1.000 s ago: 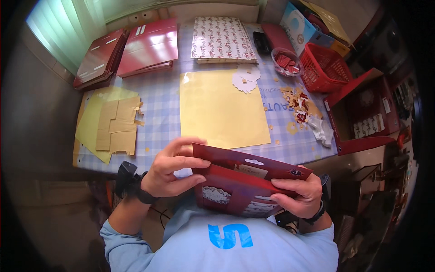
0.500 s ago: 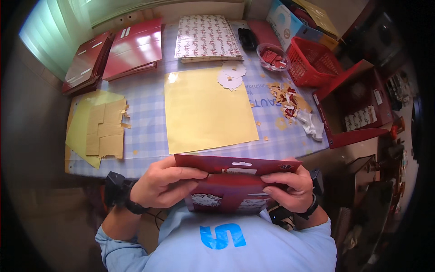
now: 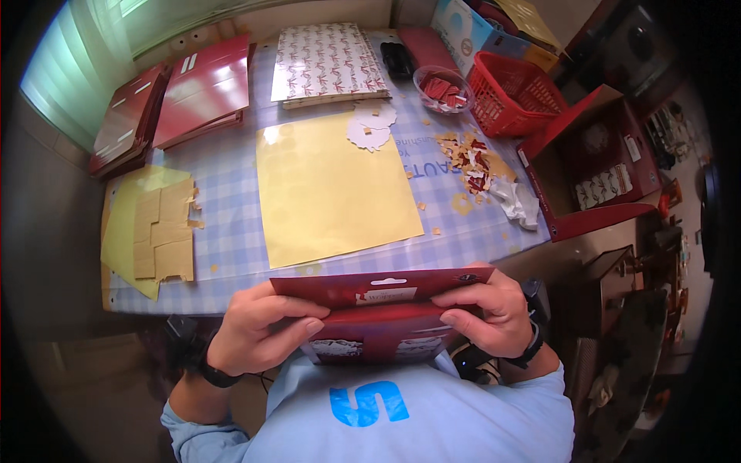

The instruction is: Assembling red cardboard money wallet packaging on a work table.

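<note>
Between my two hands, in front of my chest, is a dark red card folder [image 3: 377,320] with a slotted hang hole in its upper flap. A crease runs across it, and white panels show on flap and body. My left hand [image 3: 266,330] pinches its left end, thumb and fingers at the crease. At the other end, my right hand [image 3: 488,315] grips in the same way. Just beyond the folder, a large yellow sheet [image 3: 336,201] lies flat on the table, with white scalloped paper pieces [image 3: 372,127] on its far right corner.
Stacks of glossy red folders [image 3: 204,89] and patterned white cards [image 3: 332,62] stand at the back. A torn brown cardboard piece [image 3: 164,235] lies left. To the right are a bowl of red pieces [image 3: 444,91], a red basket [image 3: 513,104], paper scraps [image 3: 472,162] and an open red box [image 3: 610,143].
The view has shifted, so the table's contents appear farther left. Both hands keep their grip on the folder, and more of the white label on its upper flap shows.
</note>
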The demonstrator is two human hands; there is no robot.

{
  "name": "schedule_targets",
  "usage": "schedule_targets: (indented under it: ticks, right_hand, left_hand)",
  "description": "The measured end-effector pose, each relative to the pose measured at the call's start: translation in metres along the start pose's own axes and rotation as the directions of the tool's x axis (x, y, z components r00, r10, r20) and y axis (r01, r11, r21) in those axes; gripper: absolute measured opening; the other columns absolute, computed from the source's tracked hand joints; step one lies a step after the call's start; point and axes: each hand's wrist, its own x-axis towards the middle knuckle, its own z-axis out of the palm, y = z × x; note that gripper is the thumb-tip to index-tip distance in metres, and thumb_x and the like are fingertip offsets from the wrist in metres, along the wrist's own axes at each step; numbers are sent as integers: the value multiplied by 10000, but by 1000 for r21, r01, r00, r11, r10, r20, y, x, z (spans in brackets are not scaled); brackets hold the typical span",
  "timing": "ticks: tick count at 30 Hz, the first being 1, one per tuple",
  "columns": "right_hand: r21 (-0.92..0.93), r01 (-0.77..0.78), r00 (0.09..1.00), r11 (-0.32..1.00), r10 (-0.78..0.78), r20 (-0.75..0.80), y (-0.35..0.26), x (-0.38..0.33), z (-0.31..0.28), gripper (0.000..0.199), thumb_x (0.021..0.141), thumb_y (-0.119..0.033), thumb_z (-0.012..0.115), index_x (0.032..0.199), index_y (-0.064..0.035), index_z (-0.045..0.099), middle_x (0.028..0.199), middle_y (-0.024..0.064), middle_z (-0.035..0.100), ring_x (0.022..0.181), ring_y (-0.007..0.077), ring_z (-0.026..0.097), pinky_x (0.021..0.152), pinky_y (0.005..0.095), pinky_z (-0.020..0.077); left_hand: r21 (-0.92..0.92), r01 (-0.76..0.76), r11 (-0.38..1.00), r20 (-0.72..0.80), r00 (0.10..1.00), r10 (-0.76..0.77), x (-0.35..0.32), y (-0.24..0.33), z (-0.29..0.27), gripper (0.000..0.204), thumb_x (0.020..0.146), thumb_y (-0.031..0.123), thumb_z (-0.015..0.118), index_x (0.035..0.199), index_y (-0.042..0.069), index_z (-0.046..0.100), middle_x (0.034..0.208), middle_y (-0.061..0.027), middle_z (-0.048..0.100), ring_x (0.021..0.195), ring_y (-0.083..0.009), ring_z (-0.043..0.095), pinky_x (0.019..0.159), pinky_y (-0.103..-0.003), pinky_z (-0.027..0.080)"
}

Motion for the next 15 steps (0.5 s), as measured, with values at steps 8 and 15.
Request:
schedule_targets:
  ticks: [8, 15]
  right_hand:
    - [-139, 68, 998, 988, -68, 6, -6, -5, -7, 213, 763, -30, 773, 966, -14, 713, 981, 169, 651, 852, 273, 657, 747, 333, 534]
    - [-97, 151, 981, 984, -136, 141, -8, -12, -16, 249, 735, -46, 800, 968, -27, 715, 975, 129, 647, 773, 243, 655, 676, 315, 542]
  left_hand:
    - [83, -77, 994, -44, 996, 81, -7, 9, 5, 207, 767, -8, 753, 968, 20, 715, 961, -161, 687, 820, -267, 690, 712, -309, 550]
    - [134, -153, 979, 39, 988, 149, -25, 16, 0, 278, 699, 19, 795, 969, 28, 728, 912, -141, 693, 744, -244, 663, 652, -306, 535]
